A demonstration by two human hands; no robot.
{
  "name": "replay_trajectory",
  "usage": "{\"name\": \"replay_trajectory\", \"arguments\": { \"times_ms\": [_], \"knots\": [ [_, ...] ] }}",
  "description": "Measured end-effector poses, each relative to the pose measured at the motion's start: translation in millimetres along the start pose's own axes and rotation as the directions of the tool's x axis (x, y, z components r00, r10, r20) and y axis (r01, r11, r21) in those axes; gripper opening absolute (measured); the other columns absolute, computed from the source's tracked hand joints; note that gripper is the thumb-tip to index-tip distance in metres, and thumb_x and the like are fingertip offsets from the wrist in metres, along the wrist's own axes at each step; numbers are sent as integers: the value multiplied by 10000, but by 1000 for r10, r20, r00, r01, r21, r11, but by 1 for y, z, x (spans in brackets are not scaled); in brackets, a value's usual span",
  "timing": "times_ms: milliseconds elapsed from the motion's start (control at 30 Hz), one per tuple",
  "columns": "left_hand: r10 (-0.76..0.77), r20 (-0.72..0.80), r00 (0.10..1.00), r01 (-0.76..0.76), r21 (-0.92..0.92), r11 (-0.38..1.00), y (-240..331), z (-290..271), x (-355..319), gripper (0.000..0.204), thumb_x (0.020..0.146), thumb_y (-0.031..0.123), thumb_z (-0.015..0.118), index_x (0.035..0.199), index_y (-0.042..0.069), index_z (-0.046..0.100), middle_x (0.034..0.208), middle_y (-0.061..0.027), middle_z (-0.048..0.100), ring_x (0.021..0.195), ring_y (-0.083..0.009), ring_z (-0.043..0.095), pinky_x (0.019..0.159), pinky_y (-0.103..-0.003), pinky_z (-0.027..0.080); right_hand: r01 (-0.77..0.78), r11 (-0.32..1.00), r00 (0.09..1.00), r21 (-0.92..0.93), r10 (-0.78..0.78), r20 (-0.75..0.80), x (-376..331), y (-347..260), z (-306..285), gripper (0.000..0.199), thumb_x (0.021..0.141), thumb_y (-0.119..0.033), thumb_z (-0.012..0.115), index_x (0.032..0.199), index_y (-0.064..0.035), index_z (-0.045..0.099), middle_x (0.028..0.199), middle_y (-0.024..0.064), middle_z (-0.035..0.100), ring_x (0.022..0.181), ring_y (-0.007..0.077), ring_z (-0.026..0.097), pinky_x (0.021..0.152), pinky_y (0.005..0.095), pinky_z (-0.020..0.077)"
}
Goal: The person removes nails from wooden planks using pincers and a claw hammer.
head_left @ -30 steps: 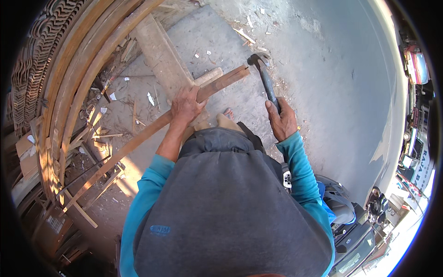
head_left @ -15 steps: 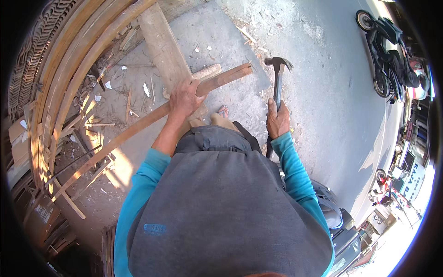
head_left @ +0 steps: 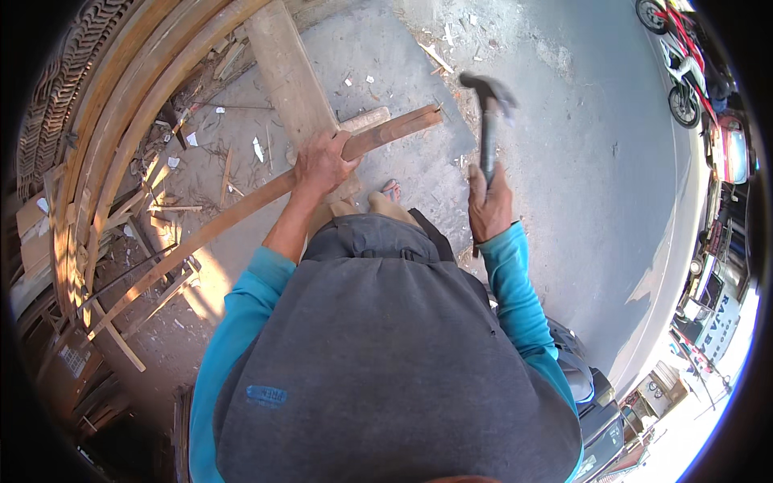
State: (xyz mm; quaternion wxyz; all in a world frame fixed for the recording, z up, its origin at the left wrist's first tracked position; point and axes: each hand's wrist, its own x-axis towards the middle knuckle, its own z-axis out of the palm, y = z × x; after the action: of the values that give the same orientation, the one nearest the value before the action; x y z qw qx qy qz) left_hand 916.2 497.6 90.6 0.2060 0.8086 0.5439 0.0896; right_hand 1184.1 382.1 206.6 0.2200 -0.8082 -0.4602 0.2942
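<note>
My left hand [head_left: 322, 161] is closed around a long, narrow wooden strip [head_left: 233, 211] close to its upper right end. A nail [head_left: 439, 107] seems to stick out at that end. Under the strip lies a wide plank [head_left: 290, 80], with a short wood block [head_left: 365, 121] beside it. Out to the right, my right hand [head_left: 490, 201] grips the handle of a claw hammer [head_left: 488, 133]. The hammer's head points away from me and is blurred, held apart from the strip.
Curved wooden beams [head_left: 121, 121] are stacked at the left, with scrap wood [head_left: 165, 282] below. Wood chips litter the concrete floor [head_left: 354, 48]. A road [head_left: 596, 201] runs along the right, where a red motorcycle [head_left: 684, 64] passes. A parked vehicle [head_left: 592, 402] sits at lower right.
My right hand and the hammer have shifted slightly, the hammer head moving a little farther away. My left hand stays on the strip. The dark motorcycle has gone and a red one appears.
</note>
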Motion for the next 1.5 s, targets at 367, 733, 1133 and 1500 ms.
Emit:
{"name": "replay_trajectory", "arguments": {
  "times_ms": [367,733,1133,1500],
  "knots": [
    [21,36,999,-22,18,1000,-4,0,5,440,742,368,809,1086,132,668,994,-128,653,958,-352,641,807,-469,519,855,429,456,292,-352,-817,18,-109,-144,577,994,-650,363,973,-96,525,698,19,456,499,108,437,440,257,410],
    [-25,38,999,26,-27,999,-2,0,0,467,714,354,823,1098,141,664,967,-143,646,972,-343,630,836,-470,507,-139,954,990,265,132,43,0,43,25,476,998,-436,547,882,25,533,652,125,551,606,241,567,578,394,445],
    [-28,11,1000,28,8,1000,-2,1,3,444,717,341,822,1087,143,677,961,-155,651,960,-355,640,796,-478,520,649,637,749,415,-442,-493,14,4,-6,343,1004,-379,560,925,-74,426,699,137,530,518,222,524,478,369,487],
    [55,-61,997,-56,-7,998,-8,-1,-6,463,676,360,842,1012,105,650,962,-151,634,974,-351,634,825,-468,528,238,971,971,23,-237,-41,36,37,28,341,932,-344,675,906,-26,555,675,218,607,637,411,634,586,475,474]
  ]
}}
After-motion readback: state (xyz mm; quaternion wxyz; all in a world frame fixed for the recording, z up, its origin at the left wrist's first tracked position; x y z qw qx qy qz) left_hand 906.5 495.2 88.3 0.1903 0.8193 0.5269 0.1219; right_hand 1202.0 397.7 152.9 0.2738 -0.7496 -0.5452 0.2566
